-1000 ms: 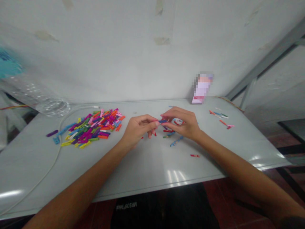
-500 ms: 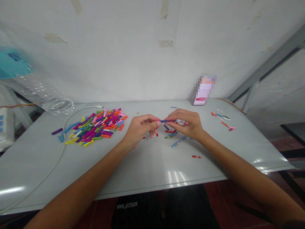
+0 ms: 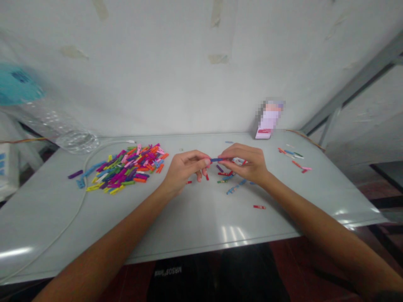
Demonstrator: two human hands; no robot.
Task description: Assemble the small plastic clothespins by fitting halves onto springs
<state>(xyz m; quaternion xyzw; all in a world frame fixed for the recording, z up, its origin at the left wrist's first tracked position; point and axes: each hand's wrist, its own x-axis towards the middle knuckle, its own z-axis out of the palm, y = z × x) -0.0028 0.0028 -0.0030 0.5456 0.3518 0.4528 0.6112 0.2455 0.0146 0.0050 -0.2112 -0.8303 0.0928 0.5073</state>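
Tabletop [image 3: 189, 222] below: left hand [image 3: 185, 168] and right hand [image 3: 250, 161] pinch a blue piece [image 3: 215, 160] between them.

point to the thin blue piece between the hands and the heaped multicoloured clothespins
Thin blue piece [image 3: 216, 160], head view: its exposed middle.
Heaped multicoloured clothespins [image 3: 126, 168], head view: centre of the pile.

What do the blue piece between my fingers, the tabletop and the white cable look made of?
Blue piece: painted wood or plastic; evenly coloured, seemingly matt, too small to settle.
Tabletop: glossy laminate or coated metal, perhaps; lights reflect as bright streaks.
White cable: probably plastic or rubber, smooth-looking, given its even curves.
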